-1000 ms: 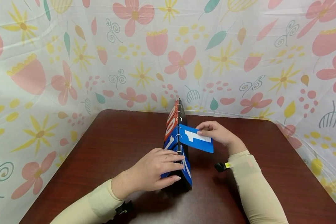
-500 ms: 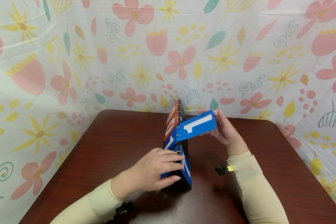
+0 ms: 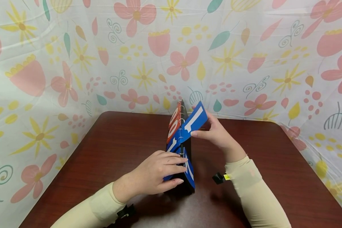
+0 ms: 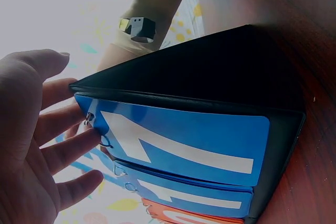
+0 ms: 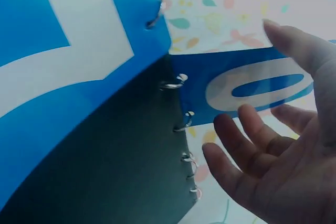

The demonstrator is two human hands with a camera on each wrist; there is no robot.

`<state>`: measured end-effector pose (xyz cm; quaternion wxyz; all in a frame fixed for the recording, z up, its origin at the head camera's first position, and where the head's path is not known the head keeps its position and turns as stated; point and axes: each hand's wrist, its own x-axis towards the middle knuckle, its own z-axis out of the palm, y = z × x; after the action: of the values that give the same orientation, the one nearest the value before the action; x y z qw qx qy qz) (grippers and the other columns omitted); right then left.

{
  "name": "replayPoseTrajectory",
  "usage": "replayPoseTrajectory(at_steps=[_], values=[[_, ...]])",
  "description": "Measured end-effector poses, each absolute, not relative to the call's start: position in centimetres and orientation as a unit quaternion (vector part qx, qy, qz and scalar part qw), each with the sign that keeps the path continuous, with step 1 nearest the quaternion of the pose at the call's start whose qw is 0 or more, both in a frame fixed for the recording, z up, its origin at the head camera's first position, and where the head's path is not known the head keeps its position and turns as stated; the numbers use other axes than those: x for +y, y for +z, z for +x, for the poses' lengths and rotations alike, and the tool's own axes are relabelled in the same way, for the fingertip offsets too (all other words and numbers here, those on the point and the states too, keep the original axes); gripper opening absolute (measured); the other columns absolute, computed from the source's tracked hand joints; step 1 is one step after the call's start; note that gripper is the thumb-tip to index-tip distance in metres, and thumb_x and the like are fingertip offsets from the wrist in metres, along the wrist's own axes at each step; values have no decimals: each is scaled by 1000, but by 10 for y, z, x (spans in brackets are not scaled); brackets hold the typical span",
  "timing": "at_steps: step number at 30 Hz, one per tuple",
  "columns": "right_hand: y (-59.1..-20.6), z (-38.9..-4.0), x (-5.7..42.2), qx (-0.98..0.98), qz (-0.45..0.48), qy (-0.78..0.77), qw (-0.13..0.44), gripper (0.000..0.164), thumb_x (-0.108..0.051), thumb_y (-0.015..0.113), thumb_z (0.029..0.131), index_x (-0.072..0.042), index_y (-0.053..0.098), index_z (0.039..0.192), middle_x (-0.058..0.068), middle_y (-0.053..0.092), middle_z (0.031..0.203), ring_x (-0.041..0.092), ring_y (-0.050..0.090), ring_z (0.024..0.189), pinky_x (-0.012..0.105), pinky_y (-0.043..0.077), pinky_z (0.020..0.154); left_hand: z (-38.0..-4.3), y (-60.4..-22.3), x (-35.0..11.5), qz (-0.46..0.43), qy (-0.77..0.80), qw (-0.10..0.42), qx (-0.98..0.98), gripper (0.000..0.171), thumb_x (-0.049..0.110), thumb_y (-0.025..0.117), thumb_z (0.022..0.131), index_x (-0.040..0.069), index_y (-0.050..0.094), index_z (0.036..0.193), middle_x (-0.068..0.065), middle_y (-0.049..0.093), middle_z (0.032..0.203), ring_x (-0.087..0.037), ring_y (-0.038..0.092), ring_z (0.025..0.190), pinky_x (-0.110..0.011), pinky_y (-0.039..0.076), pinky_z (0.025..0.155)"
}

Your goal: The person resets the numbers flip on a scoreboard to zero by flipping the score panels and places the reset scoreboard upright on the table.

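Blue number card backed by loosely spread right hand; could be snagged on rings if twisted. Flip scoreboard touched by left hand, fingers relaxed.

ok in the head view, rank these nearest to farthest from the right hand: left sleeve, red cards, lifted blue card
1. Lifted blue card: at the right hand.
2. Red cards: left of the lifted blue card.
3. Left sleeve: lower left of the view.

Blue card with white numeral, red cards, reddish-brown table, flower-patterned white cloth
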<state>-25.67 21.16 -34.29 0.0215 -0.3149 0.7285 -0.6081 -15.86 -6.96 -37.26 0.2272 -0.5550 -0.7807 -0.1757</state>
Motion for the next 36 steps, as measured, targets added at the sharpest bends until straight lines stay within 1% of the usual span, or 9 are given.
replayPoseTrajectory(at_steps=[5, 8, 12, 15, 19, 23, 27, 30, 36], values=[[-347, -257, 202, 774, -327, -542, 5, 75, -12, 81, 88, -13, 43, 152, 17, 71, 124, 25, 75, 104, 39, 61, 91, -159, -373, -70, -558, -171, 233, -778, 34, 40, 64, 100, 24, 72, 129, 4, 70, 137, -12, 62, 130, -36, 54, 101], [-351, -258, 196, 794, -325, -513, -5, 70, -19, 83, 87, -18, 48, 148, 11, 70, 125, 28, 74, 104, 44, 61, 91, -160, -373, -70, -561, -166, 240, -774, 34, 39, 65, 100, 24, 72, 129, 4, 70, 137, -13, 63, 129, -37, 54, 100], [-358, -261, 187, 820, -313, -480, -20, 83, -26, 84, 86, -29, 41, 156, 8, 58, 144, 29, 61, 125, 56, 52, 104, -161, -374, -70, -563, -164, 247, -772, 34, 38, 66, 99, 23, 72, 129, 4, 69, 137, -13, 63, 129, -38, 54, 100], [-365, -263, 181, 822, -326, -466, -29, 89, -26, 84, 86, -28, 35, 160, 8, 51, 154, 28, 47, 141, 64, 40, 114, -161, -374, -70, -564, -164, 253, -769, 33, 38, 67, 99, 23, 73, 128, 4, 69, 137, -14, 64, 129, -38, 54, 99], [-370, -266, 175, 804, -367, -467, -32, 87, -20, 83, 86, -27, 37, 160, 6, 55, 151, 24, 47, 142, 61, 39, 117, -161, -374, -70, -566, -163, 256, -766, 33, 37, 67, 99, 21, 73, 127, 4, 69, 138, -14, 63, 129, -37, 55, 99], [-371, -268, 173, 792, -394, -464, -45, 79, -15, 83, 86, -22, 46, 155, 4, 59, 148, 22, 52, 138, 59, 42, 115, -161, -374, -70, -566, -163, 255, -767, 33, 37, 67, 99, 21, 73, 127, 4, 69, 138, -15, 63, 129, -36, 55, 98], [-371, -267, 172, 800, -402, -442, -61, 69, -15, 83, 86, -17, 55, 149, 5, 63, 143, 23, 56, 132, 59, 43, 113, -161, -374, -70, -566, -163, 248, -769, 33, 37, 66, 99, 22, 73, 128, 3, 69, 138, -14, 63, 130, -36, 55, 99], [-371, -265, 172, 814, -392, -424, -68, 63, -20, 83, 87, -19, 60, 145, 5, 61, 145, 25, 53, 135, 61, 41, 113, -161, -374, -70, -566, -164, 242, -771, 33, 37, 65, 100, 22, 72, 129, 4, 69, 138, -14, 63, 130, -36, 54, 100], [-371, -259, 172, 847, -351, -395, -66, 54, -31, 81, 89, -23, 66, 140, 11, 53, 152, 31, 40, 145, 65, 33, 116, -160, -373, -70, -563, -159, 244, -774, 33, 38, 65, 100, 21, 73, 127, 4, 69, 138, -14, 63, 130, -37, 54, 100]])
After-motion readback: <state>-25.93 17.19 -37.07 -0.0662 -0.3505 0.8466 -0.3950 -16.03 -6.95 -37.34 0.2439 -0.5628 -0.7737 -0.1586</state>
